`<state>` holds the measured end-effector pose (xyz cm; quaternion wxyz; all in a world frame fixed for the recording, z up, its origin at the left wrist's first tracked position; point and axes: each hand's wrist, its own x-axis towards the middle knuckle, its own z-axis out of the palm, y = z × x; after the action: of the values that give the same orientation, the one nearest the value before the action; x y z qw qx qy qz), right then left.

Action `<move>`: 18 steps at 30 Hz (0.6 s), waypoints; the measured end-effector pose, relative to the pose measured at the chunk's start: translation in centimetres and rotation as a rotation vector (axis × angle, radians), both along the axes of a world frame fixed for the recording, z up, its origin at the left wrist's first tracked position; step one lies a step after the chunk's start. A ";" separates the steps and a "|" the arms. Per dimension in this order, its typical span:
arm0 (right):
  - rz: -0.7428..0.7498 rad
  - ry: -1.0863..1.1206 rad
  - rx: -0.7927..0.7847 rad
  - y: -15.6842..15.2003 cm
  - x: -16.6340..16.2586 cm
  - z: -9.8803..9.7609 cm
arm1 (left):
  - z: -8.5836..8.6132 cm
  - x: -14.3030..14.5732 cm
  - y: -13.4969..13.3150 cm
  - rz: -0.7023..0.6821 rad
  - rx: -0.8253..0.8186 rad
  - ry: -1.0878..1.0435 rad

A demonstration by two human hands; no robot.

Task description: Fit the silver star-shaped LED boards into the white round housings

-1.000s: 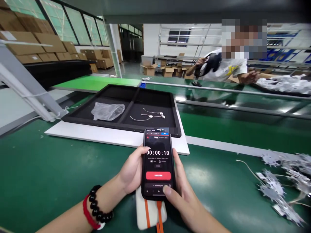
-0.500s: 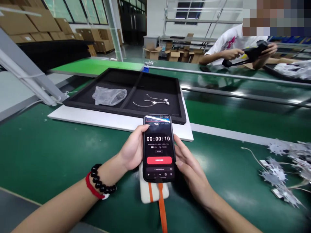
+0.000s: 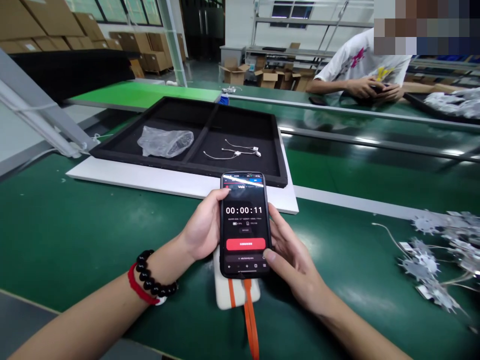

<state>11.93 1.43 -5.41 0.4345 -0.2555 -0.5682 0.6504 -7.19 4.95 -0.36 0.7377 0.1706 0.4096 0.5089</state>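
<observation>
A black smartphone point(image 3: 245, 225) with a lit timer screen and a red button is held upright between my two hands. My left hand point(image 3: 205, 225) is closed on its left edge, the thumb lying near the upper screen. My right hand point(image 3: 294, 255) grips the right side, fingers behind the edge and the thumb over the lower right corner of the screen. Partly hidden behind the phone is a cream-coloured slab point(image 3: 224, 295) with an orange strap point(image 3: 252, 325) running toward me.
Beyond the phone, a black divided tray point(image 3: 187, 167) lies on a white board point(image 3: 146, 185); it holds a clear plastic bag point(image 3: 165, 141) and several thin cables point(image 3: 240, 153). Silvery gear-shaped parts with wires point(image 3: 420, 265) lie at right. Across the bench sits a person in a white shirt point(image 3: 360, 60).
My right thumb has moved onto the phone's lower right corner. The timer went from 10 to 11. Across the bench, the person's hands have lowered and drawn together, and the long black object is no longer raised.
</observation>
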 end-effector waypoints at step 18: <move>-0.290 -0.542 0.073 -1.1 -2.3 0.8 | -0.6 0.4 -0.6 -0.068 0.223 -0.116</move>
<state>9.63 0.29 -4.64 0.3643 -0.4823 -0.6439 0.4691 -6.83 4.39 -0.99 0.7535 0.2356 0.3008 0.5349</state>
